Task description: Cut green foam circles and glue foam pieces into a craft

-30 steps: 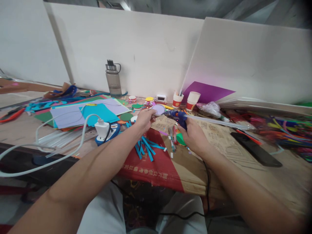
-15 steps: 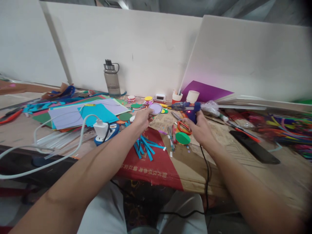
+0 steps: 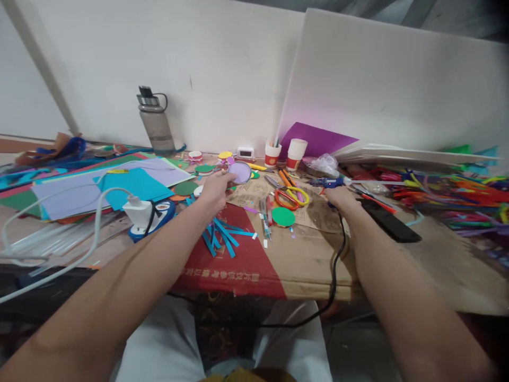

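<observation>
In my left hand [image 3: 216, 190], between thumb and fingertips, is a round lilac paper disc [image 3: 240, 172] with a darker rim. The hand hovers over the middle of the bench. Over on the right, my right hand [image 3: 341, 199] is closed around the handle of a blue glue gun [image 3: 331, 182], which lies low on its side with its nozzle to the left. Part of the handle is hidden by my fingers. The gun's black cord [image 3: 336, 265] hangs down over the table edge. Between my hands are orange and yellow scissors [image 3: 287, 199] and a green paper disc [image 3: 283, 216].
Blue paper strips [image 3: 226, 237] and pens [image 3: 265, 217] lie on cardboard [image 3: 314, 265]. To the left are coloured sheets [image 3: 135, 183] and a white plug adapter [image 3: 138, 212]. A water bottle [image 3: 156, 124] and paper cups [image 3: 296, 154] stand behind. A black phone [image 3: 387, 220] lies right.
My right hand has lowered the glue gun and moved it right, away from the disc, uncovering the scissors. My left hand still holds the lilac disc. The view has turned rightward.
</observation>
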The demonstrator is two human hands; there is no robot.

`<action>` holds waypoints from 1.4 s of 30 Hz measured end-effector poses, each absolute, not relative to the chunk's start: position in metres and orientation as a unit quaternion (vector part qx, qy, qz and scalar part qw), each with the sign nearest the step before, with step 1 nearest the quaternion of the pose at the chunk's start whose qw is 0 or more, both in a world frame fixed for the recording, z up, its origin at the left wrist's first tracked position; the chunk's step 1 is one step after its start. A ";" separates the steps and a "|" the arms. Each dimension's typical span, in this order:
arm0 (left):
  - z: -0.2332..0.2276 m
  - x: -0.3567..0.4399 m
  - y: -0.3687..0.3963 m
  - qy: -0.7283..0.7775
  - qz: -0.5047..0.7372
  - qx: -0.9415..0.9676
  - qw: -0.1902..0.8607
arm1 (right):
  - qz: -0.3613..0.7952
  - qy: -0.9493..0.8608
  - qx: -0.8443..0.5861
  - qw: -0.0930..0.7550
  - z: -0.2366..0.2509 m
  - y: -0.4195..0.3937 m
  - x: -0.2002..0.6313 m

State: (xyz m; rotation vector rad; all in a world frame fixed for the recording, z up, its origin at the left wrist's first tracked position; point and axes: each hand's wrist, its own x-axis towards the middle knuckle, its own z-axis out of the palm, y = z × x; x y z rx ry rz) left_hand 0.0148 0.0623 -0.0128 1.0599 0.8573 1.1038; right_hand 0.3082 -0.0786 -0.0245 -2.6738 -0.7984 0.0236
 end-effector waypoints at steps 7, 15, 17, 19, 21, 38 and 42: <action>-0.014 0.015 0.063 0.372 0.478 0.467 0.644 | -0.082 -0.239 -0.958 0.139 -0.027 -0.085 0.292; -0.017 0.016 0.064 0.378 0.488 0.483 0.621 | -0.020 -0.573 -0.793 0.206 0.001 -0.075 0.176; -0.019 0.016 0.065 0.377 0.486 0.490 0.617 | 0.006 -0.628 -0.761 0.161 0.001 -0.068 0.148; -0.020 0.016 0.065 0.375 0.489 0.494 0.613 | 0.005 -0.657 -0.747 0.100 0.000 -0.060 0.130; -0.021 0.016 0.066 0.374 0.492 0.493 0.612 | -0.004 -0.659 -0.751 0.043 -0.003 -0.052 0.121; -0.016 0.016 0.063 0.355 0.503 0.479 0.626 | 0.142 -0.570 -0.681 0.437 -0.008 -0.045 0.153; -0.014 0.016 0.057 0.337 0.489 0.477 0.648 | 0.216 -0.512 -0.646 0.523 -0.008 -0.042 0.155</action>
